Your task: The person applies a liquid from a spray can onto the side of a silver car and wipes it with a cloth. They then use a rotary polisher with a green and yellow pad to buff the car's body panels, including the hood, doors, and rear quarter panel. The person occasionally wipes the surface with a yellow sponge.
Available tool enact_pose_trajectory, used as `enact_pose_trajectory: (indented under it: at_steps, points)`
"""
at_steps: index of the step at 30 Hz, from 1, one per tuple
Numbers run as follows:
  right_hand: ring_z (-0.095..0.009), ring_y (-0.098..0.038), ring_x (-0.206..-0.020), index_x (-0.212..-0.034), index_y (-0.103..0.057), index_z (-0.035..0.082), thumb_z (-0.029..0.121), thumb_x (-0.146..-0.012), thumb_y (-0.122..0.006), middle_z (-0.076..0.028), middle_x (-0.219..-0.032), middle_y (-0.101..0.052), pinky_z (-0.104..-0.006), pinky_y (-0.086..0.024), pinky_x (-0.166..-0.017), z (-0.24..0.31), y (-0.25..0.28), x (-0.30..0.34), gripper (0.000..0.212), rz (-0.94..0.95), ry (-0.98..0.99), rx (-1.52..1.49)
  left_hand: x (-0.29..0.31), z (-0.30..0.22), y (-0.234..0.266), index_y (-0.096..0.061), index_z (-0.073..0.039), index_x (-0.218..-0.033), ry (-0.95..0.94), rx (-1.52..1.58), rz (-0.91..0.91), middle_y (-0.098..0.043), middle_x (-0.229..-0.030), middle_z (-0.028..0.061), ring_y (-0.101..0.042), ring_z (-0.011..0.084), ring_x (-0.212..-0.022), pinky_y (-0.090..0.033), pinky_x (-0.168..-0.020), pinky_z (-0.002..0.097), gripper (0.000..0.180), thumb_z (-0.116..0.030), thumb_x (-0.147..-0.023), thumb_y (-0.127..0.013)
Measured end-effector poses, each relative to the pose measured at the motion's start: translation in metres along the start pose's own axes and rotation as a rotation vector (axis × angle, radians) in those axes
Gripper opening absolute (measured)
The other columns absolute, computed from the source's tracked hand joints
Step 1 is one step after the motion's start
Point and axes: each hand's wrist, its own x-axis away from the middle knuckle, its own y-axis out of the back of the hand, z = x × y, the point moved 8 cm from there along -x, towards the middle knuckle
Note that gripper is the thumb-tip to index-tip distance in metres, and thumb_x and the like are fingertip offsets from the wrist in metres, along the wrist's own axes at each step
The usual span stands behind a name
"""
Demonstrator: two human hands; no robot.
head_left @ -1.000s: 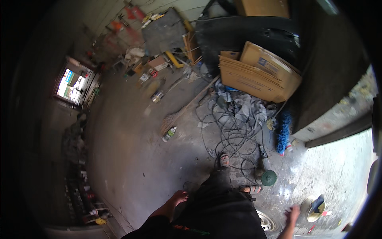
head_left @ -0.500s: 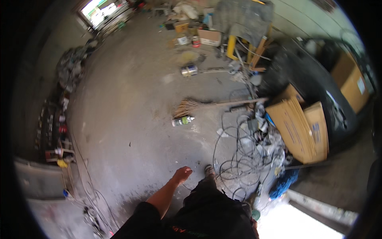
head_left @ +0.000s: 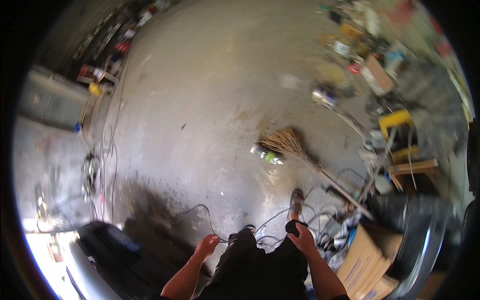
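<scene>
Left hand loosely curled by thin cable; right hand clamped on dark object, near thigh. Smooth concrete floor left open ahead; straw broom, bottle, cardboard crowded along right edge.

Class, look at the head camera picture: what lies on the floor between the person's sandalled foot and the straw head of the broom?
In the head view, mostly bare concrete lies between the foot and the broom; a green bottle lies just left of the straw head.

A stained concrete floor carries a straw broom, a green-labelled bottle, and tangled cables.
</scene>
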Motion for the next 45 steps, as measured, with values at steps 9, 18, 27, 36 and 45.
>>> enact_pose_trajectory:
  at_steps: [9, 18, 27, 36, 45]
  points:
    - [-0.041, -0.039, -0.147, -0.152, -0.039, -0.003, 0.041, -0.080, -0.081, -0.029, -0.156, -0.042, -0.0493, -0.031, -0.122, -0.116, -0.169, -0.382, 0.094, 0.482, 0.095, 0.507, 0.214, 0.102, -0.188, -0.068, -0.008, -0.116, 0.949, 0.514, -0.112, -0.073, -0.102, 0.0140, -0.071, 0.0285, -0.093, -0.057, -0.082, 0.0378, 0.029, -0.030, -0.099, -0.057]
    - [-0.044, -0.059, -0.123, -0.149, -0.044, 0.009, 0.038, -0.067, -0.092, -0.026, -0.129, -0.063, -0.0522, -0.051, -0.102, -0.210, -0.279, -0.626, 0.100, 0.066, 0.304, 0.935, 0.296, 0.045, -0.408, -0.070, -0.005, -0.123, 1.410, 0.817, -0.088, -0.072, -0.121, 0.0159, -0.069, 0.0284, -0.112, -0.053, -0.095, 0.0380, 0.036, -0.033, -0.102, -0.060]
    - [-0.022, -0.059, -0.120, -0.150, -0.044, 0.004, 0.024, -0.091, -0.074, -0.009, -0.137, -0.057, -0.0383, -0.048, -0.104, -0.124, -0.333, -0.365, 0.069, 0.940, -0.325, 0.051, 0.223, -0.024, -0.408, -0.067, 0.000, -0.127, 1.253, 1.091, -0.510, -0.072, -0.120, 0.0141, -0.067, 0.0199, -0.114, -0.051, -0.098, 0.0353, 0.044, -0.036, -0.102, -0.064]
    - [-0.029, -0.051, -0.136, -0.165, -0.016, 0.004, 0.032, -0.075, -0.092, -0.014, -0.150, -0.048, -0.0401, -0.039, -0.116, 0.235, -0.170, 0.272, 0.121, 2.345, 0.459, 0.345, 0.386, -0.114, -0.191, -0.046, -0.001, -0.144, 0.562, 1.475, -1.748, -0.059, -0.136, 0.0137, -0.055, 0.0221, -0.127, -0.045, -0.108, 0.0394, 0.087, -0.031, -0.076, -0.091]
    - [-0.026, -0.057, -0.130, -0.160, -0.029, 0.003, 0.028, -0.092, -0.079, -0.017, -0.147, -0.054, -0.0401, -0.050, -0.106, 0.298, -0.214, 0.444, 0.088, 2.408, 0.834, 0.367, 0.805, -0.208, -0.159, -0.035, -0.004, -0.150, 1.051, 0.178, -2.096, -0.066, -0.122, 0.0219, -0.068, 0.0301, -0.114, -0.059, -0.090, 0.0434, 0.112, -0.027, -0.062, -0.101]
